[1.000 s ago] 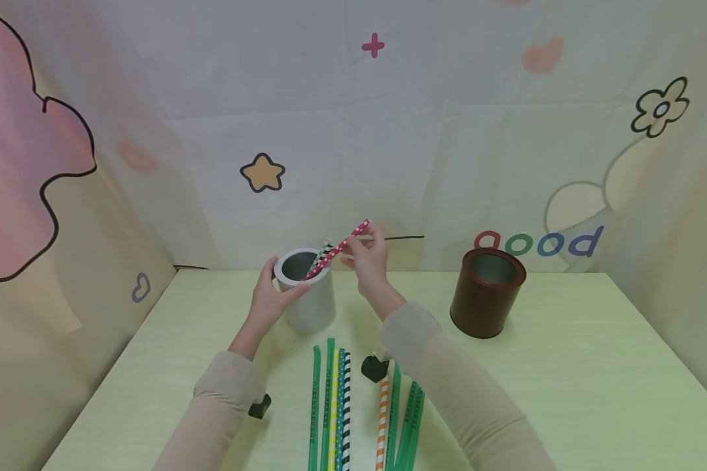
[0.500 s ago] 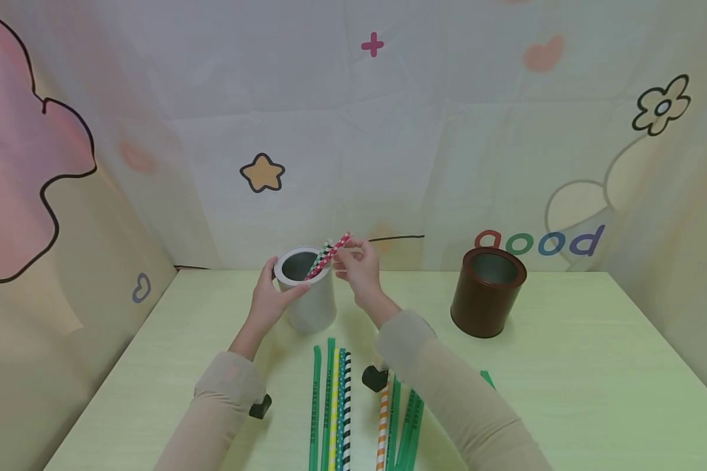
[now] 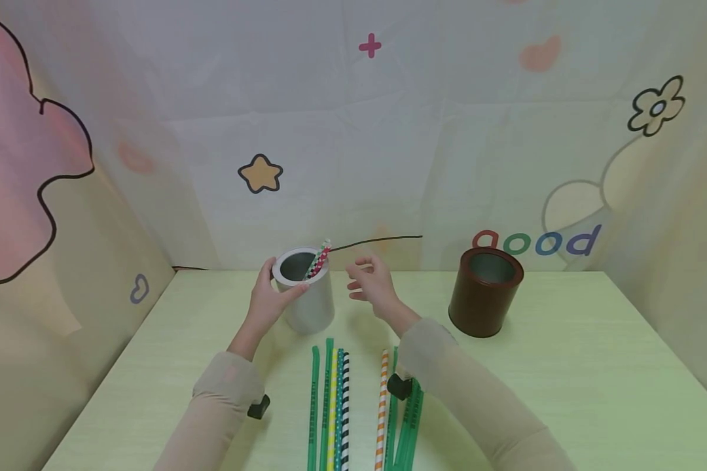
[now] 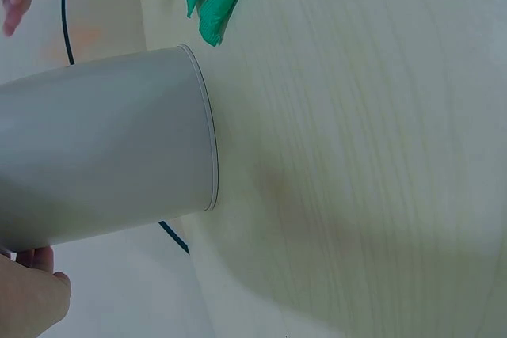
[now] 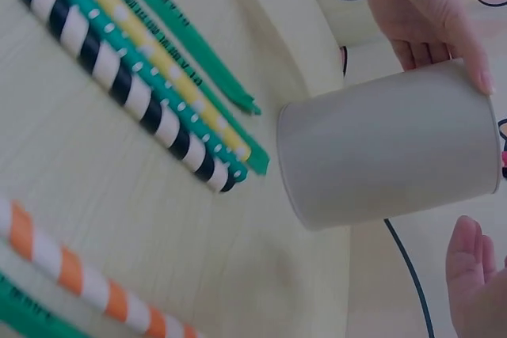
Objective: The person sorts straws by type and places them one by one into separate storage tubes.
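My left hand (image 3: 268, 302) grips a light grey canister (image 3: 311, 311) near its pale rim, thumb over the front and fingers round the far side. Inside lean a red straw with white dots (image 3: 320, 263) and a pale green patterned straw (image 3: 326, 244), their tops just above the rim. My right hand (image 3: 376, 286) is in the air to the right of the canister, fingers loosely bent and holding nothing. In the right wrist view the canister (image 5: 388, 148) stands on the table beside the tips of several straws.
Before the canister lie several straws: green-wrapped ones (image 3: 314, 405), a yellow one (image 3: 332, 412), a teal dotted one (image 3: 339, 418) and a black-and-white striped one (image 3: 345, 412). An orange-striped straw (image 3: 381, 412) lies further right with more green ones (image 3: 411, 418). A brown canister (image 3: 484, 307) stands at the right.
My right hand lowered the red dotted straw into the grey canister, let go of it and drew back to the right. The left hand has kept its hold on the canister.
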A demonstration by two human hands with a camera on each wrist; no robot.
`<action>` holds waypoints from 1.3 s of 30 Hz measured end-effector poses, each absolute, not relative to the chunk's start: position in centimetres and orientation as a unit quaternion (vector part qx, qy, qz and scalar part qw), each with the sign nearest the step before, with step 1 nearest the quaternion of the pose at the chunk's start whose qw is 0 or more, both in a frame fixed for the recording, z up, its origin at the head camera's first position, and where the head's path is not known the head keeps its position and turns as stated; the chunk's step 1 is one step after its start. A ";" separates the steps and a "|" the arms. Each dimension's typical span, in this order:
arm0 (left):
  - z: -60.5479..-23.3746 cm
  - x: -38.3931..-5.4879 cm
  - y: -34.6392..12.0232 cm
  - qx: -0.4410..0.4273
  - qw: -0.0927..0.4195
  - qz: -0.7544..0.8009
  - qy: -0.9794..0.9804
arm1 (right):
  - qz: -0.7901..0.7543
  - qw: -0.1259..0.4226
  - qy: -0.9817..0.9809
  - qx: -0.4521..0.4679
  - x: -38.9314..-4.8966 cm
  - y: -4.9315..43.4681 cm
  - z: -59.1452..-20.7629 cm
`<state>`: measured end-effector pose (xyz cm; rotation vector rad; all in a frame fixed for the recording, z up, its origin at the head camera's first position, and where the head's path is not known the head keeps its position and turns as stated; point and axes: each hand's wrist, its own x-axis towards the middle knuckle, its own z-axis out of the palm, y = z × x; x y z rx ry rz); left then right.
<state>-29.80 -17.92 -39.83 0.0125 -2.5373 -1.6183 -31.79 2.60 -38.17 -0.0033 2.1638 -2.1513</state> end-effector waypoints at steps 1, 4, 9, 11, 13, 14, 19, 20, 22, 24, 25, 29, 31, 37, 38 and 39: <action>-39.8 -29.8 -17.9 0.004 0.065 -0.537 -0.841 | -0.702 0.050 0.711 0.002 -31.6 2.9 -38.3; -39.8 -29.8 -17.9 0.007 0.064 -0.539 -0.840 | -0.696 0.063 0.715 0.006 -31.3 3.6 -38.7; -39.8 -29.9 -17.8 0.009 0.063 -0.537 -0.841 | -0.689 0.088 0.719 0.013 -30.9 4.9 -39.5; -39.8 -29.8 -17.8 0.008 0.063 -0.535 -0.843 | -0.685 0.100 0.722 0.013 -30.4 5.3 -39.5; -39.8 -29.8 -17.8 0.007 0.063 -0.534 -0.843 | -0.680 0.109 0.725 0.010 -29.8 5.6 -39.5; -39.8 -29.8 -17.8 0.007 0.063 -0.533 -0.844 | -0.678 0.113 0.726 0.008 -29.6 5.7 -39.7; -39.8 -29.9 -17.8 0.008 0.061 -0.534 -0.843 | -0.665 0.132 0.735 0.006 -29.2 6.4 -41.0; -39.8 -29.9 -17.8 0.008 0.062 -0.534 -0.843 | -0.662 0.137 0.737 0.005 -29.0 6.6 -41.1; -39.9 -29.9 -17.8 0.007 0.062 -0.535 -0.843 | -0.654 0.147 0.742 0.002 -28.7 6.9 -41.4; -39.9 -29.9 -17.8 0.006 0.062 -0.535 -0.843 | -0.646 0.158 0.747 0.000 -28.4 7.3 -41.7; -39.9 -29.9 -17.8 0.006 0.062 -0.535 -0.843 | -0.640 0.164 0.750 -0.001 -28.2 7.5 -41.8; -39.9 -29.9 -17.8 0.006 0.061 -0.534 -0.843 | -0.621 0.187 0.762 0.000 -27.3 8.2 -41.9; -40.0 -30.0 -17.8 0.006 0.061 -0.535 -0.843 | -0.614 0.196 0.765 0.003 -26.9 8.6 -42.1; -40.0 -30.0 -17.8 0.007 0.061 -0.538 -0.841 | -0.600 0.211 0.771 0.018 -25.8 9.2 -42.8; -40.0 -30.0 -17.8 0.007 0.062 -0.538 -0.841 | -0.598 0.214 0.772 0.019 -25.6 9.3 -43.0; -40.0 -30.0 -17.8 0.007 0.062 -0.537 -0.841 | -0.595 0.218 0.773 0.021 -25.5 9.4 -43.1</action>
